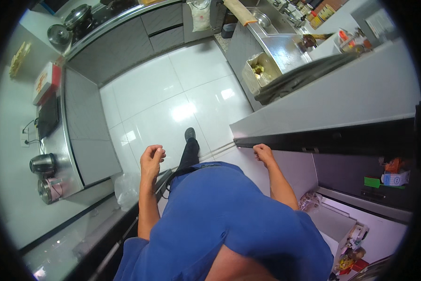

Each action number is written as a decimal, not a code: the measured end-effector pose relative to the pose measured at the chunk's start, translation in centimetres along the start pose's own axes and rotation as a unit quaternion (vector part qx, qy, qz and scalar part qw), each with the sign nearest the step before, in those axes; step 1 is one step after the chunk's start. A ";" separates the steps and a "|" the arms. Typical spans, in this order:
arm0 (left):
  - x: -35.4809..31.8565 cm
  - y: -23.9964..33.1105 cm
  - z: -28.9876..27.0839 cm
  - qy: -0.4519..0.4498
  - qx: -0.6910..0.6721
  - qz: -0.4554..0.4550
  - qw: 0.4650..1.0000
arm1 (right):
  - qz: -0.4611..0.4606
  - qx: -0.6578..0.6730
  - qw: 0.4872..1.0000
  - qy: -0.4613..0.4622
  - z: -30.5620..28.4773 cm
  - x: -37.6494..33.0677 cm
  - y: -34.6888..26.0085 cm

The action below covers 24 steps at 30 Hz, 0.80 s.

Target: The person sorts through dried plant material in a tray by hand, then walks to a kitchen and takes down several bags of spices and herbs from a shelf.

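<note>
My right hand (264, 153) grips the near edge of a refrigerator door (332, 105), a wide grey panel with a dark seal along its lower side, swung out to the right. My left hand (152, 159) hangs in the air over the white tiled floor (163, 103), fingers loosely curled and holding nothing. My blue shirt (220, 220) fills the lower middle, and one dark shoe (190, 134) stands on the tiles between the hands.
Inside the refrigerator (388, 180) door shelves hold small cartons and bottles. A steel counter (56, 154) on the left carries a kettle, a pot and a dark appliance. Grey cabinets run along the back. A steel sink counter (285, 47) with a bin stands at upper right.
</note>
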<state>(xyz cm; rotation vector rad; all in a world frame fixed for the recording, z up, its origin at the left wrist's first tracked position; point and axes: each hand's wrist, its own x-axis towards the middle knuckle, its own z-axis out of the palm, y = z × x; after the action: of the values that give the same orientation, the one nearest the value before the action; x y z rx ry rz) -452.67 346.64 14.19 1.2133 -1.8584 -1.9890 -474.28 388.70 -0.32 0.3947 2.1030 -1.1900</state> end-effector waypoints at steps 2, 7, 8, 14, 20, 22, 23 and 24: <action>4.8 0.8 0.4 -0.005 -0.005 0.001 1.000 | 0.006 -0.041 0.999 -0.002 2.0 1.6 -1.2; 14.8 7.7 1.4 -0.009 -0.005 0.009 1.000 | -0.021 -0.182 0.981 -0.065 3.6 3.7 -4.3; 16.6 8.8 1.3 -0.013 0.012 0.019 1.000 | -0.019 -0.158 0.986 -0.048 3.5 4.3 -4.7; 25.4 14.5 3.0 -0.023 0.025 0.014 0.999 | 0.103 -0.005 0.994 0.023 3.3 9.8 -9.7; 33.5 18.2 7.2 -0.013 0.004 0.032 0.999 | 0.070 0.016 0.997 -0.018 4.3 19.1 -16.8; 35.5 19.1 8.4 -0.013 0.014 0.020 1.000 | 0.043 -0.011 0.999 -0.028 4.3 22.8 -19.0; 36.6 20.2 8.9 -0.012 0.018 0.026 0.999 | 0.022 -0.042 0.998 -0.035 4.3 24.3 -20.3; 37.6 21.4 9.5 -0.007 0.028 0.018 0.999 | 0.026 -0.065 0.997 -0.036 4.1 26.1 -21.8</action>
<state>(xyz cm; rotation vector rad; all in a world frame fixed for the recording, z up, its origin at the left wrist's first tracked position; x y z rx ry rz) -492.04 326.26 15.80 1.1732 -1.9418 -1.9447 -503.60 371.81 -5.83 0.3398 2.0822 -1.0153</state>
